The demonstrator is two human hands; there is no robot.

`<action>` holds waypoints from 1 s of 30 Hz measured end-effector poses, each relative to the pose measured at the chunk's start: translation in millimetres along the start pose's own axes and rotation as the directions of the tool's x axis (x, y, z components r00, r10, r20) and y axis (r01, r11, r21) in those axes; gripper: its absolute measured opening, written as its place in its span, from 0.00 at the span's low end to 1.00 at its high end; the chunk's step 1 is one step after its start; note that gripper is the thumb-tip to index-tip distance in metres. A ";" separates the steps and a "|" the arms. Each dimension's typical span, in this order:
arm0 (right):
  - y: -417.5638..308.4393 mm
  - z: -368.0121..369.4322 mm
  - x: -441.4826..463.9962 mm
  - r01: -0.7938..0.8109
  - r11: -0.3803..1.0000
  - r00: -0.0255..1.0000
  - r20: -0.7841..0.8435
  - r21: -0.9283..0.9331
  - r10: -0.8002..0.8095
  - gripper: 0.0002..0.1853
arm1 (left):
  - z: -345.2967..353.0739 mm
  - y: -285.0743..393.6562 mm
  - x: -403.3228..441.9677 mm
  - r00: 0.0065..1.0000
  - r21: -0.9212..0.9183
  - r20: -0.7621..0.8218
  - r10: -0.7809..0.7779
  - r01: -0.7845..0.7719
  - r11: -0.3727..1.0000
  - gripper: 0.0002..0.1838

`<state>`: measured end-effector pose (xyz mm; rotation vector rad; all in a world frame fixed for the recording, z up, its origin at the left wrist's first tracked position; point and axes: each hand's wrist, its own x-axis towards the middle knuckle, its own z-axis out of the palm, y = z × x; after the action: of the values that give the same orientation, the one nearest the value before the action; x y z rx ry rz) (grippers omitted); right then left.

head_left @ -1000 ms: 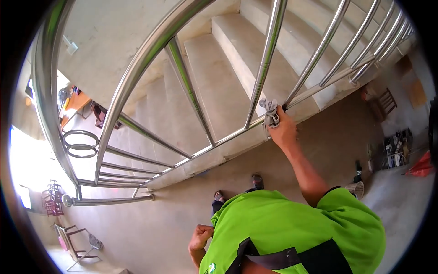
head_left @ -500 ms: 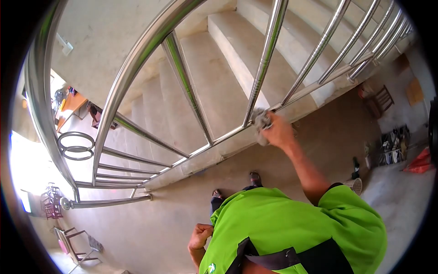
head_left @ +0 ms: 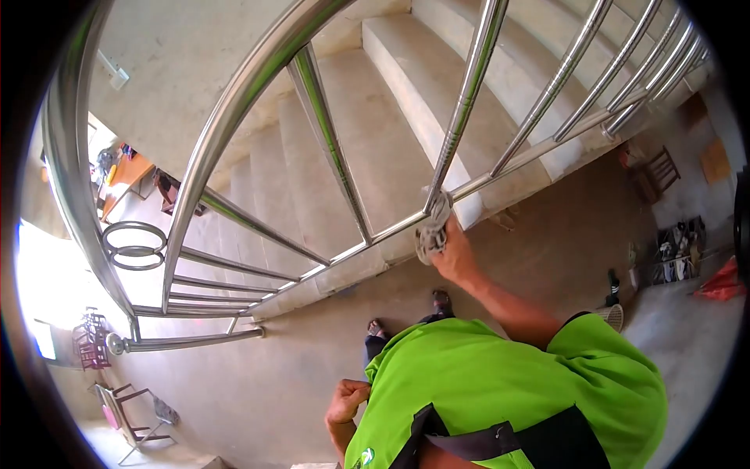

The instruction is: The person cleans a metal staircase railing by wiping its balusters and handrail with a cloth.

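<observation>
My right hand [head_left: 456, 254] is closed on a crumpled grey cloth [head_left: 431, 233]. The cloth lies against the bottom rail [head_left: 402, 226] of a shiny steel stair railing, right where an upright bar [head_left: 467, 102] meets it. Some of the cloth hangs below the rail, and my fingers are partly hidden behind it. Held in a fist beside my green shirt [head_left: 500, 367], my left hand [head_left: 346, 400] is away from the railing, with nothing visible in it.
Concrete steps [head_left: 371, 117] rise behind the bars. A curved handrail [head_left: 226, 109] with ring ornaments [head_left: 134, 245] sweeps along the left. Chairs [head_left: 92, 340] stand at lower left. To the right are a shoe rack [head_left: 676, 254], a basket [head_left: 613, 316] and a red bag [head_left: 719, 281].
My right hand has shifted left and down with the cloth, which now sits at the foot of the upright bar. My left hand stays by my side.
</observation>
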<state>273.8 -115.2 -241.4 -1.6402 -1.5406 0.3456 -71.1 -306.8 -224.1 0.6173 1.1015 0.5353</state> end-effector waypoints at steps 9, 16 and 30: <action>-25.6 -3.2 -6.1 0.038 0.980 0.997 0.065 0.197 -0.052 0.22 | 3.0 -2.9 -8.7 0.996 0.024 -0.094 -0.003 0.006 1.000 0.14; -17.9 41.3 8.9 0.028 0.991 0.968 0.252 -0.132 0.006 0.32 | -7.8 -28.9 -15.6 1.000 -0.020 0.003 0.029 -0.029 0.999 0.15; 14.9 72.8 -17.8 -0.136 0.935 0.932 0.361 0.327 0.009 0.20 | -6.0 -27.6 -24.5 1.000 -0.077 0.006 -0.011 0.011 0.997 0.14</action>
<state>229.7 -102.4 -302.5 -1.4062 -1.5673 0.9463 -83.0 -341.9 -229.3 0.5445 1.0737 0.5639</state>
